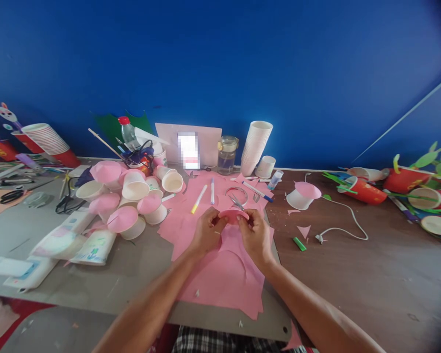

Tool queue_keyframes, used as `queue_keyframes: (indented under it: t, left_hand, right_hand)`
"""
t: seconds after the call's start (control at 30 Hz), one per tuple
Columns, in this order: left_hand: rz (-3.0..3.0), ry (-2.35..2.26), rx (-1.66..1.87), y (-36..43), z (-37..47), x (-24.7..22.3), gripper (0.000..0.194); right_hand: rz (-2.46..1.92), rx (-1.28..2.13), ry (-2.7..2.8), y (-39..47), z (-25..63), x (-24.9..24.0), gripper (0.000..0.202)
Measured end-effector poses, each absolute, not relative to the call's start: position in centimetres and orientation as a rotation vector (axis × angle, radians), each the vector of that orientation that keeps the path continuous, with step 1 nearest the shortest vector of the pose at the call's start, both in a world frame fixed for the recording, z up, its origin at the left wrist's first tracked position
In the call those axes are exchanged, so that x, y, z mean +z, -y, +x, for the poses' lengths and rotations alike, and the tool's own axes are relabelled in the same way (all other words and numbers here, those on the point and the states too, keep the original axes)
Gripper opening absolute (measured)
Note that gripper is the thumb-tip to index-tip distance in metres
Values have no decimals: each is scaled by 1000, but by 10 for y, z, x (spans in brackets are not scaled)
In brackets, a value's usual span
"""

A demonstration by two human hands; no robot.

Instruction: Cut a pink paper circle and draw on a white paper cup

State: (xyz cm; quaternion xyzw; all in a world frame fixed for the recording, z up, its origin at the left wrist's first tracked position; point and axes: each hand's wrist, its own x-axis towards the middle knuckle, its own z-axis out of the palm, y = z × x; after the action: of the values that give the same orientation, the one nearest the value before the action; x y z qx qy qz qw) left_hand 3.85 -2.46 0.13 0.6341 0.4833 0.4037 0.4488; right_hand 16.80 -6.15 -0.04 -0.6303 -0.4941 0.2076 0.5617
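Bare forearms (pixel 152 294) stretch in from the bottom of my feed, and it's a two-sided pinch: left hand (pixel 207 230) and right hand (pixel 256 233) each grip an edge of the curved pink piece (pixel 233 215), fingers closed on it, right above the pink sheets (pixel 213 287) spread across the table (pixel 143 296). Just beyond I've got scissors (pixel 237 202), and off to the left, white cups (pixel 133 228) crowd together, several topped with pink paper.
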Motion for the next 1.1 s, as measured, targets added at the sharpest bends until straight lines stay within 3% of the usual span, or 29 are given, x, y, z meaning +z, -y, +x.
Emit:
queue_keyframes:
  t: [0.5,0.73,1.1]
  left_hand:
    - [1583,-1175,1012,23,37,-3,22]
    - [1524,-1075,947,21,35,-6,33]
    - [1339,-1035,867,23,38,-3,23]
  right_hand:
    - [-1501,462,1219,63,170,10,16]
    - [-1578,529,1145,61,173,11,17]
    - [-1533,595,1112,59,171,7,20]
